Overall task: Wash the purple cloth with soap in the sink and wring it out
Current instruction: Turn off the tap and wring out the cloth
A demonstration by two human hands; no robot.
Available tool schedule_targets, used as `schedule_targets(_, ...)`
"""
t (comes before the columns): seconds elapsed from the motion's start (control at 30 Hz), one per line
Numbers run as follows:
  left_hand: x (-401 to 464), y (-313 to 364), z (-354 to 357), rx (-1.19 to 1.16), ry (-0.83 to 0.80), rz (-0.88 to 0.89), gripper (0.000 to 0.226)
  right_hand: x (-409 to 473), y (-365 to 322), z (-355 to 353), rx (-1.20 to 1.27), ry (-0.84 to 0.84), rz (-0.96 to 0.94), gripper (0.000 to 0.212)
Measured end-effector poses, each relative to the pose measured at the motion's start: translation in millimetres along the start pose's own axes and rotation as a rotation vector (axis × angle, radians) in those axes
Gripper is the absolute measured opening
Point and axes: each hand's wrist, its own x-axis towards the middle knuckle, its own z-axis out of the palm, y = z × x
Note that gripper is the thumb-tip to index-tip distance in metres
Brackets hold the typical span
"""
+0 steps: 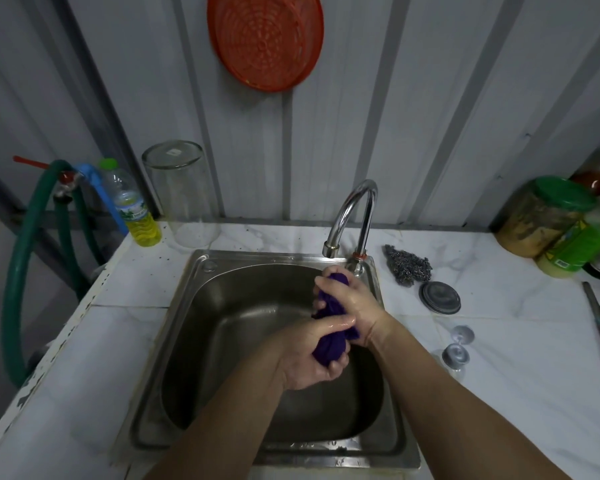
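The purple cloth [330,346] is bunched into a twisted roll over the right part of the steel sink [201,327]. My left hand [309,355] grips its lower end, wet and shiny. My right hand [352,299] grips its upper end just below the chrome tap [355,209]. I see no water running from the spout. A bottle of yellow liquid soap [136,209] with a green cap stands at the back left corner of the counter.
A steel scourer [407,266], a round metal lid [440,297] and two small metal caps [457,353] lie right of the sink. An upturned glass jar [184,195] stands behind it. Green-lidded jars [548,216] crowd the right. A green hose [18,271] hangs left.
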Motion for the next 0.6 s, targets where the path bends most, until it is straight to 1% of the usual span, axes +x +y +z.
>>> schedule_targets(0.07, 7, 1, 0, 0.200, 0.125, 0.042, 0.034, -1, -3, 6, -0.153, 0.077, -0.057, 0.006)
schedule_targets(0.13, 15, 4, 1, 0.448, 0.321, 0.086, 0.027, 0, -2, 12, -0.301, 0.179, -0.114, 0.007)
schedule_targets(0.2, 24, 4, 1, 0.710, 0.471, 0.148, 0.021, 4, 1, 16, -0.371, 0.300, -0.140, 0.008)
schedule_targets(0.27, 31, 3, -1, 0.889, 0.527, 0.219, 0.016, 10, 6, 18, -0.412, 0.398, -0.137, 0.011)
schedule_targets(0.33, 38, 3, -3, 0.968, 0.555, 0.258, 0.021, 16, 8, 17, -0.438, 0.464, -0.110, 0.011)
schedule_targets(0.4, 45, 2, -6, 1.037, 0.582, 0.269, 0.028, 22, 10, 15, -0.493, 0.511, -0.086, 0.013)
schedule_targets(0.47, 50, -1, -8, 1.102, 0.617, 0.298, 0.030, 25, 12, 13, -0.559, 0.546, -0.092, 0.015)
schedule_targets(0.6, 52, -13, -11, 1.291, 0.690, 0.409, 0.026, 27, 21, 10, -0.671, 0.606, -0.097, 0.025)
